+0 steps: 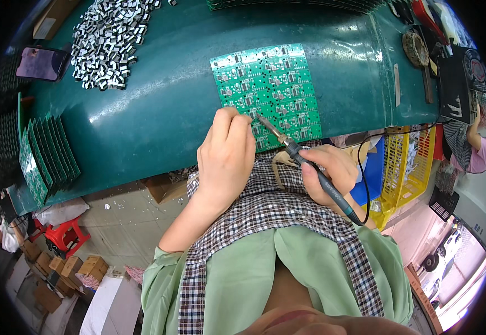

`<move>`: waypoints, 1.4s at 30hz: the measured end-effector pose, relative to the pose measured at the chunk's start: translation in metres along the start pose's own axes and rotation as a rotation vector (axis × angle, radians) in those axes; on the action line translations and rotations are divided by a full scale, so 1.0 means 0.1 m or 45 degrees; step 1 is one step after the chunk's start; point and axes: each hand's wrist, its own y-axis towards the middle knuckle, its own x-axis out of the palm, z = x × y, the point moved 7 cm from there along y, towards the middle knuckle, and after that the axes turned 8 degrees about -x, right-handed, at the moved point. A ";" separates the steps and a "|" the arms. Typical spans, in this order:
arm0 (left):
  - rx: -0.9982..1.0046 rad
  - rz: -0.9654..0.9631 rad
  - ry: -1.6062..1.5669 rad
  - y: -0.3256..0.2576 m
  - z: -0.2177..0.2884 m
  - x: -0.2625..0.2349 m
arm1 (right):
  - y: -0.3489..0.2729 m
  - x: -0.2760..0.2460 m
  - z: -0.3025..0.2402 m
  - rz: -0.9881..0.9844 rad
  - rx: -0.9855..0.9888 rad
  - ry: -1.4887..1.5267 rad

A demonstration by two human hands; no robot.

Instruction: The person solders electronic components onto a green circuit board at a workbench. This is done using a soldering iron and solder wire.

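Observation:
A green circuit board panel (287,75), set with rows of small dark parts, lies flat on the green work surface (176,111) in front of me. My right hand (335,170) grips a soldering iron (318,176) by its dark handle. The iron slants up and to the left, its tip at the panel's lower left part. Close to that tip, my left hand (227,148) rests at the panel's lower left edge with thumb and fingers pinched together. Whatever those fingers hold, if anything, is too small and hidden to make out.
Small black-and-white blocks (109,42) form a heap at the far left, near a phone (39,62). Upright boards (50,153) stand in a row at the left edge. A black cord (365,151) runs right from the iron. Yellow (402,167) and blue bins (372,173) sit below the table's right edge.

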 end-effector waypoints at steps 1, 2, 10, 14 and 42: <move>-0.042 -0.016 -0.034 -0.01 -0.01 0.01 | -0.01 0.00 -0.01 0.000 0.000 0.002; -0.042 -0.015 -0.032 -0.01 -0.01 0.01 | -0.01 0.00 -0.03 -0.006 -0.004 -0.002; -0.091 -0.013 0.063 -0.06 0.01 -0.08 | -0.06 -0.07 -0.08 -0.018 -0.038 0.006; -0.036 0.030 -0.074 -0.11 -0.03 -0.08 | -0.09 -0.11 -0.10 0.000 -0.049 -0.012; 0.055 -0.009 0.059 -0.20 0.07 -0.05 | -0.13 -0.08 -0.18 -0.054 -0.067 -0.009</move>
